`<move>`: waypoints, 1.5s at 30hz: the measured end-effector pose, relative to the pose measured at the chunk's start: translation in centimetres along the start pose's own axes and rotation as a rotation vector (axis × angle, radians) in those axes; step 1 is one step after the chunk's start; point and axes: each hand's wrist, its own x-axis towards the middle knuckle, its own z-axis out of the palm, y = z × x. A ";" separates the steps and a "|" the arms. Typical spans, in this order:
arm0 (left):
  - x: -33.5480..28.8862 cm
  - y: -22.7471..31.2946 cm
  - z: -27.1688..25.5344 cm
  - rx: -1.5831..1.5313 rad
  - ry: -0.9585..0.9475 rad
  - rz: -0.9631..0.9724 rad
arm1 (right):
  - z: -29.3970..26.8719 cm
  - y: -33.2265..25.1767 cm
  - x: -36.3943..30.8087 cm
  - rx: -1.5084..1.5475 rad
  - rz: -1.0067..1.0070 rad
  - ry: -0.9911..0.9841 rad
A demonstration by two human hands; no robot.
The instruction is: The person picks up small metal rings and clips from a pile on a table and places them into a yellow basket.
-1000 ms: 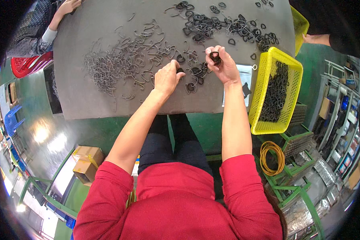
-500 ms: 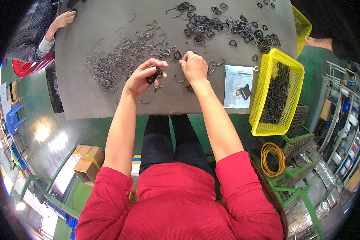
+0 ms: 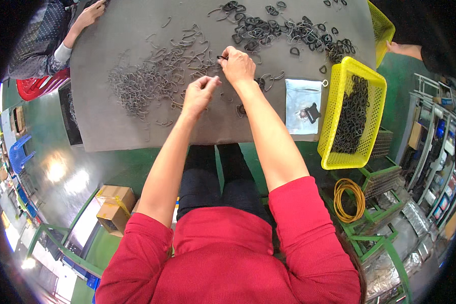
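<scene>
Floor with a bright gloss spreads along the left, where a blue plastic seat stands apart and a red plastic seat sits nearer the grey counter. A co-worker's hand is at the counter's upper left corner, with cardboard boxes farther down on the near side. On the counter, a tangled pile of thin grey wire hooks thins out toward the person's left hand. That hand's thumb and fingers are drawn together at the tips; whether anything is between them cannot be told. Just beyond it and to its right, the right hand has its fingers pinched on a black ring, which shows at their left side over the middle of the counter. A few dark rings lie just beside that hand, and a large loose heap of black rings spreads across the counter's far side. Nearer the person, a pale blue pouch lies flat, with a dark shape on its lower part. Next to it, at the counter's edge, a yellow basket holds a mass of dark pieces, and a coiled orange hose is below. Farther right, another person's hand is close to a second yellow basket, with metal shelves beyond.
</scene>
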 end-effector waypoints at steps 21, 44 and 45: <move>2.8 2.9 0.3 0.288 -0.078 0.147 | -11.8 9.3 -5.5 1.489 0.199 -0.263; 2.6 2.0 -1.7 0.926 0.327 0.382 | -6.9 4.8 -3.7 1.361 0.349 -0.328; 2.6 1.8 -2.1 0.885 0.311 0.407 | -6.0 4.6 -3.4 1.284 0.325 -0.395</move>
